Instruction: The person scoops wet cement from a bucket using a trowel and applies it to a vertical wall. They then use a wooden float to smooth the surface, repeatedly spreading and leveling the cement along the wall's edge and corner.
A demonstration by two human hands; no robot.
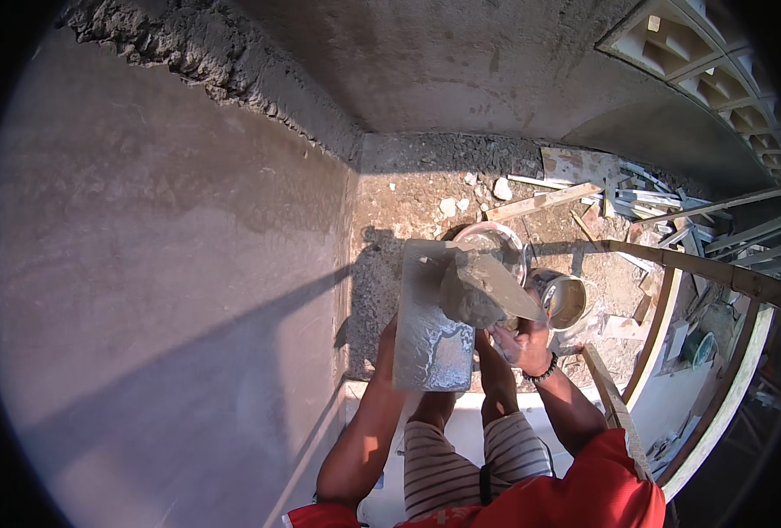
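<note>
In front of me is a flat rectangular plasterer's hawk (421,304), its near part wet and shiny. My left hand (389,336) supports it at the left side; the board hides most of the fingers. Wet grey mortar (471,304) is heaped toward the hawk's right edge. My right hand (527,346), with a dark bead bracelet at the wrist, grips a trowel (501,286). The trowel's mortar-smeared blade slants up and left over the heap. Beyond the hawk stands a round tub (512,242), partly covered by it. A bucket (569,302) with mortar-coloured contents sits just right of the trowel.
A smooth plastered wall (171,238) rises at my left, and another wall (461,66) stands ahead. Wooden poles (698,264) cross the right side. Planks (544,202) and scrap strips litter the ground. Perforated blocks (716,84) fill the upper right.
</note>
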